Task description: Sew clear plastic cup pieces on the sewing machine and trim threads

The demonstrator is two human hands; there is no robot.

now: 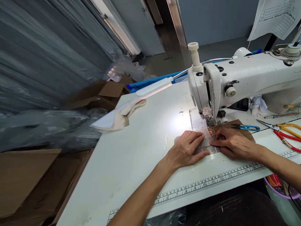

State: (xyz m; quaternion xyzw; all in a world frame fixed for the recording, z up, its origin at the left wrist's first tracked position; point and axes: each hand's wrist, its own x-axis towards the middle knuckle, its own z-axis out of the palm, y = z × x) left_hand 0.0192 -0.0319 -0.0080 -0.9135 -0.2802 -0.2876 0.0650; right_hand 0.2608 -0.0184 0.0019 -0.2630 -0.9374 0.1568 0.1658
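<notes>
A thin, see-through piece of material [213, 149] with small pink-red marks lies flat at the needle area of a white sewing machine [249, 70]. My left hand [185, 149] rests on its left side, thumb and fingers apart. At its right side is my right hand [235, 144], fingers bent and drawn together, with the thumb and index tips on the material; what lies between them is too small to make out. Under and beside my right hand lies a brown sheet [237, 124]. Blue thread snips [250, 127] lie just beyond that hand.
Red- and yellow-handled tools [285, 135] lie at the right. A lamp [154, 88] shines over the white table [131, 160], with pale fabric [119, 117] on its far left edge. A printed ruler runs along the front edge. Cardboard boxes [25, 179] stand left.
</notes>
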